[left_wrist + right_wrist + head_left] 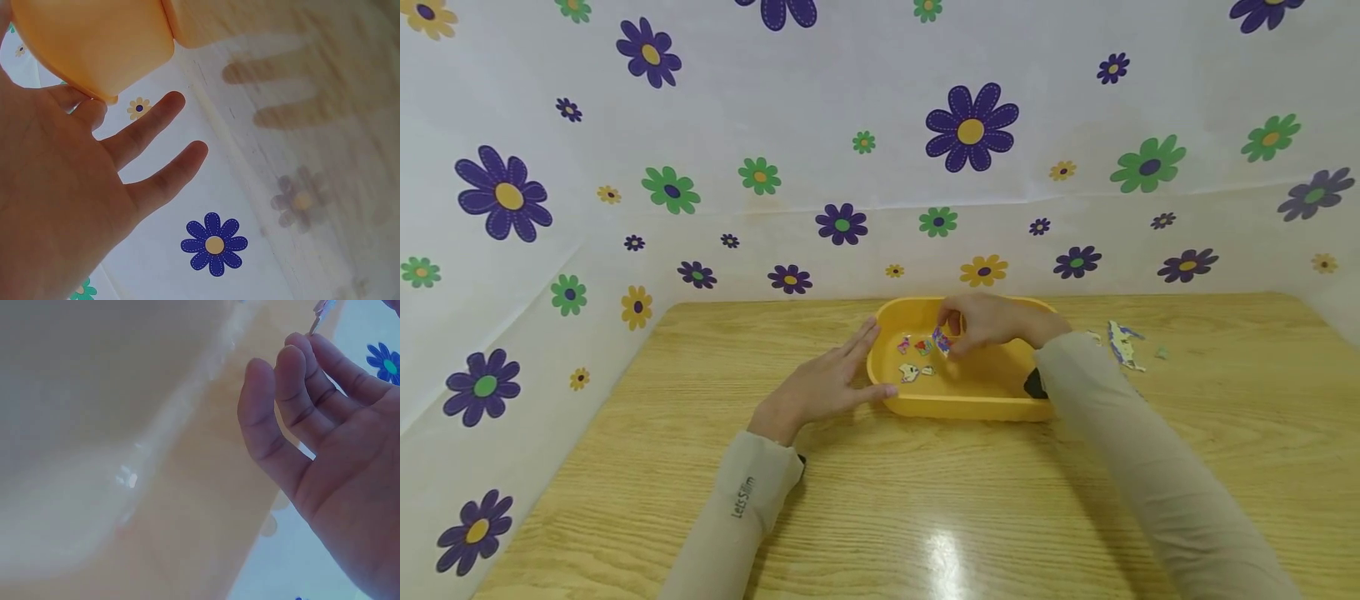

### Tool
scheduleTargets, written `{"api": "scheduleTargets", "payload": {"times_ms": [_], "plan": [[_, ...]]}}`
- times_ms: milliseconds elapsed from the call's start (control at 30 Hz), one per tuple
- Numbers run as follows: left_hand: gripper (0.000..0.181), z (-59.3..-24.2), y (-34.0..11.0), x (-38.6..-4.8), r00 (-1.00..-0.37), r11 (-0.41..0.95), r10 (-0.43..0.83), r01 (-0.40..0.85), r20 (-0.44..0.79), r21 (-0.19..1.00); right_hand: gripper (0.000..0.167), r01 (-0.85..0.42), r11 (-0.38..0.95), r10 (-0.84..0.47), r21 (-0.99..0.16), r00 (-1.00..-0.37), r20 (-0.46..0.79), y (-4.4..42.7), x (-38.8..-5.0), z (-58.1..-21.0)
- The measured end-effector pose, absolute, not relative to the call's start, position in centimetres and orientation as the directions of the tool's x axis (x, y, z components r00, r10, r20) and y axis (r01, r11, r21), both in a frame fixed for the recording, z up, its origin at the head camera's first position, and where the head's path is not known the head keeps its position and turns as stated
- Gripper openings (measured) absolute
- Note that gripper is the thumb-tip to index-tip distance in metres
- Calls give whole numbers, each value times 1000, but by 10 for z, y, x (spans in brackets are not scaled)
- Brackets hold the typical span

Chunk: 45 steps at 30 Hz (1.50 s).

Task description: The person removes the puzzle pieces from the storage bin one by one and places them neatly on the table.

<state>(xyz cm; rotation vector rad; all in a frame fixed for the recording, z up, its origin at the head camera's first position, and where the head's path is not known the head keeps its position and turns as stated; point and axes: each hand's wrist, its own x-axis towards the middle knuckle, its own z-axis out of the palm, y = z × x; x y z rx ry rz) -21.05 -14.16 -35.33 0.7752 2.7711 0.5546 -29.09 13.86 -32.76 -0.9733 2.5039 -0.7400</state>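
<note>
A yellow plastic tub (pixel 970 409) stands on the table, with several small flat colourful pieces (pixel 909 372) on its floor. My left hand (pixel 816 387) touches the tub's left end, thumb at the front rim and straight fingers along the side. In the left wrist view, two fingers of that hand (pixel 62 181) extend free below the tub wall (pixel 119 44). Inside the tub, my right hand (pixel 988 321) pinches a small purple-and-red flat piece (pixel 941 340) between thumb and fingers. That piece (pixel 322 309) shows only partly at the top of the right wrist view.
Right of the tub, partly behind my right sleeve (pixel 1097 392), lie an irregular pale piece with blue edges (pixel 1123 346) and a small greenish scrap (pixel 1162 353). Wood-grain table (pixel 895 500) surrounds the tub. A flower-patterned cloth (pixel 880 100) rises behind.
</note>
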Motion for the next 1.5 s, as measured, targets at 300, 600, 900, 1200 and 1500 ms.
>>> {"api": "scheduleTargets", "payload": {"times_ms": [300, 600, 900, 1200, 1500], "plan": [[100, -353, -140, -212, -844, 795, 525, 443, -104, 414, 50, -479, 640, -669, -600, -732, -130, 150, -291, -306], [99, -355, -140, -212, -850, 799, 514, 425, -116, 426, 50, -484, 661, -649, -573, -752, -114, 157, -287, -290], [99, -356, -141, -211, -852, 800, 513, 428, -109, 421, 48, -479, 686, -627, -548, -772, -109, 165, -283, -275], [99, -357, -141, -211, -850, 800, 516, 435, -104, 413, 48, -430, 697, -593, -573, -796, -124, 184, -278, -271], [99, -356, -141, -211, -848, 799, 521, 442, -102, 409, 50, -413, 704, -572, -578, -812, -116, 209, -272, -269]]}}
